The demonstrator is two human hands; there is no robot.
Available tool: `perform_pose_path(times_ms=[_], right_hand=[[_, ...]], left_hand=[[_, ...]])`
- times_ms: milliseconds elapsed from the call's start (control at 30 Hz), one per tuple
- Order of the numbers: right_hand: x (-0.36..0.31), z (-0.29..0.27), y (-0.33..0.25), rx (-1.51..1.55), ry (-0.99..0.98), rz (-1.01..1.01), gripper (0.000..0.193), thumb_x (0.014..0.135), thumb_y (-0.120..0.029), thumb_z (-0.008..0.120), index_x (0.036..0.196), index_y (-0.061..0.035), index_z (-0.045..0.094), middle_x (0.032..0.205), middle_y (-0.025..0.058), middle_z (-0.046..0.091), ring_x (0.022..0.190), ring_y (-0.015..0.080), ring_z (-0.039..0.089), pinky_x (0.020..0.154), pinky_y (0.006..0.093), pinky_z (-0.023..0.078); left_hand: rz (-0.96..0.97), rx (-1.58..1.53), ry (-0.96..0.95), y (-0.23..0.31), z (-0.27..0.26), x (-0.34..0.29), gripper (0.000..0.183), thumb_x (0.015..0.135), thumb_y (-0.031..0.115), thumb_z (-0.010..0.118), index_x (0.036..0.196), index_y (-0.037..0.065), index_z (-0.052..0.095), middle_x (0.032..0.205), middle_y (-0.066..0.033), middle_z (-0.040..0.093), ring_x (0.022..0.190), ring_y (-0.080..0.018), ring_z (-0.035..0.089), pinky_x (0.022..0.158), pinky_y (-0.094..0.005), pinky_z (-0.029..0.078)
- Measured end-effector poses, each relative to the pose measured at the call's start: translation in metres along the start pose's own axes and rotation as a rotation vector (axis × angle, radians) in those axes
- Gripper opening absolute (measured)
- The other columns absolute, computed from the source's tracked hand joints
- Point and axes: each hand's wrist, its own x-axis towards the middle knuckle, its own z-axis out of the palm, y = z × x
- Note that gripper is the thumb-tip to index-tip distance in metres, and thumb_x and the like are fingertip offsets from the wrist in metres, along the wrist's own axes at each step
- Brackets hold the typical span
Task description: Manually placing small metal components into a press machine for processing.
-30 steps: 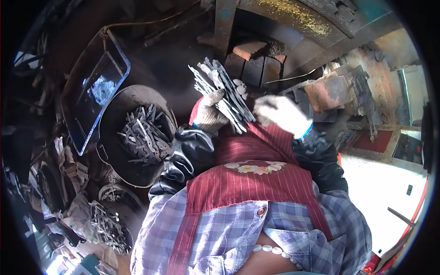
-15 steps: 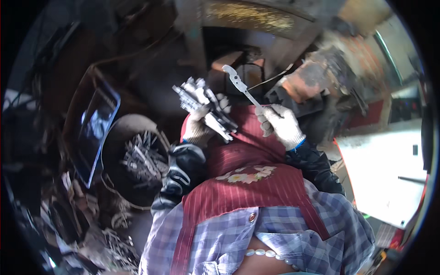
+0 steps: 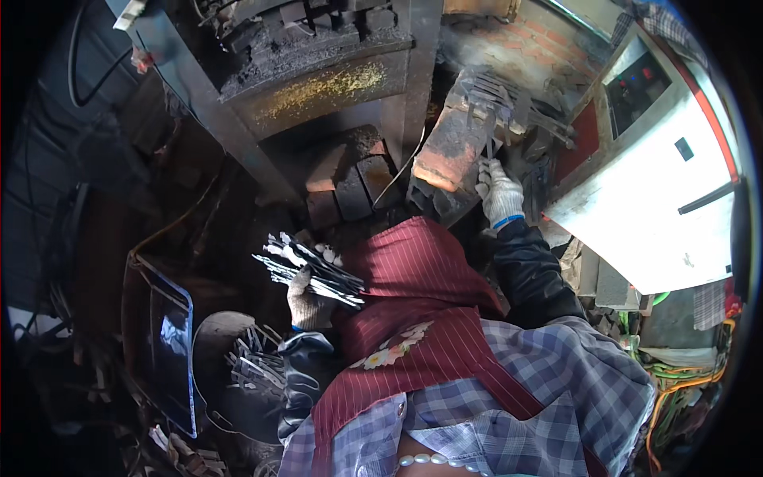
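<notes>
My left hand [image 3: 308, 300], in a pale knitted work glove, is closed round a bundle of long, thin metal pieces [image 3: 314, 274] above my lap. Stretched forward on the right, my gloved right hand [image 3: 500, 191] grips the narrow end of a flat metal piece [image 3: 491, 149]. This piece points away from me, beside a scorched brick block [image 3: 453, 147]. Several similar dark metal pieces [image 3: 486, 91] lie side by side on top of the block. Whether the held piece touches them I cannot tell.
A round bucket [image 3: 208, 342] with more metal pieces stands at my left, beside a blue-rimmed panel [image 3: 192, 358]. Ahead is a metal frame [image 3: 326, 103] with bricks [image 3: 350, 191] under it. A white cabinet [image 3: 652, 207] stands at right, cables [image 3: 675, 393] below it.
My right hand has carried the metal piece forward and right, from over my lap to the brick block. My left hand still holds the bundle. The view has turned to the right.
</notes>
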Motion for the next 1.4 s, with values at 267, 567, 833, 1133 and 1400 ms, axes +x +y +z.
perform_pose_path(times_ms=[267, 567, 833, 1133, 1400], right_hand=[[0.064, 0.028, 0.004, 0.183, 0.048, 0.055, 0.036, 0.094, -0.031, 0.065, 0.116, -0.0031, 0.06, 0.107, 0.0044, 0.066, 0.096, 0.0182, 0.063, 0.076, 0.0291, 0.052], [0.048, 0.045, 0.012, 0.418, -0.05, 0.162, 0.047, 0.094, -0.046, 0.062, 0.119, -0.0054, 0.062, 0.107, 0.0026, 0.066, 0.104, 0.0138, 0.059, 0.081, 0.0219, 0.052], [-0.021, 0.2, -0.01, -0.09, -0.621, 0.031, 0.045, 0.091, -0.047, 0.067, 0.095, -0.0024, 0.066, 0.082, 0.003, 0.063, 0.066, 0.0116, 0.058, 0.054, 0.0261, 0.052], [0.011, 0.368, -0.046, -0.02, -0.758, 0.101, 0.04, 0.099, -0.037, 0.055, 0.095, 0.0013, 0.066, 0.074, 0.005, 0.064, 0.056, 0.0138, 0.059, 0.051, 0.0285, 0.053], [-0.047, 0.257, -0.057, -0.569, -0.969, -0.46, 0.039, 0.098, -0.036, 0.055, 0.097, -0.0006, 0.07, 0.064, -0.0017, 0.057, 0.048, 0.0073, 0.047, 0.043, 0.0235, 0.037]], left_hand=[[0.007, 0.024, 0.015, 0.0, 0.002, 0.0, 0.054, 0.08, 0.011, 0.07, 0.127, -0.005, 0.049, 0.116, -0.0189, 0.062, 0.111, -0.0329, 0.061, 0.103, -0.0457, 0.047], [0.042, 0.003, 0.066, 0.0, -0.007, -0.003, 0.049, 0.083, 0.009, 0.067, 0.128, -0.001, 0.05, 0.119, -0.0204, 0.062, 0.113, -0.0381, 0.06, 0.101, -0.0553, 0.048], [-0.026, -0.002, 0.163, 0.002, -0.002, -0.005, 0.038, 0.086, 0.011, 0.064, 0.122, 0.003, 0.055, 0.109, -0.0201, 0.066, 0.105, -0.0402, 0.063, 0.094, -0.0574, 0.05], [0.006, -0.109, 0.205, 0.005, -0.01, -0.002, 0.037, 0.084, 0.005, 0.063, 0.121, 0.001, 0.056, 0.112, -0.0202, 0.064, 0.108, -0.0398, 0.062, 0.101, -0.0582, 0.046], [0.038, -0.114, 0.023, 0.002, -0.017, -0.001, 0.043, 0.084, 0.003, 0.06, 0.125, 0.0, 0.05, 0.115, -0.022, 0.061, 0.11, -0.0348, 0.062, 0.104, -0.0521, 0.045]])
